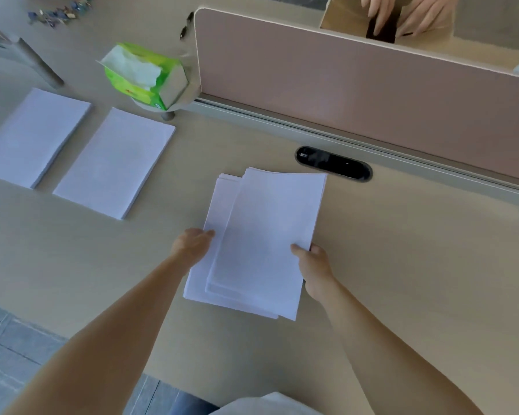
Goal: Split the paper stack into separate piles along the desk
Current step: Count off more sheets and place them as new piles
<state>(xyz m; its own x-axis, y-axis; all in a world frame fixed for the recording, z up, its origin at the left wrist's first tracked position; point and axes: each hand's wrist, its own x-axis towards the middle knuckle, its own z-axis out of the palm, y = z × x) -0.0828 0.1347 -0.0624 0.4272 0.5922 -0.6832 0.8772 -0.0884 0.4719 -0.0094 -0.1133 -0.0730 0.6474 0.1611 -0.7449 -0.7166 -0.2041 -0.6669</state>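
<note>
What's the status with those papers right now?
Left hand and right hand both gripping the stack, top sheets fanned. Two piles already laid left. Desk to the right open.

Soft even daylight, faint shadows, slight overall blur, wide-angle bending at edges

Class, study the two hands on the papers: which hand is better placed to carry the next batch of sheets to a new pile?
Probably the right hand: its thumb already pinches the offset top batch, while the left hand steadies the lower sheets.
</note>
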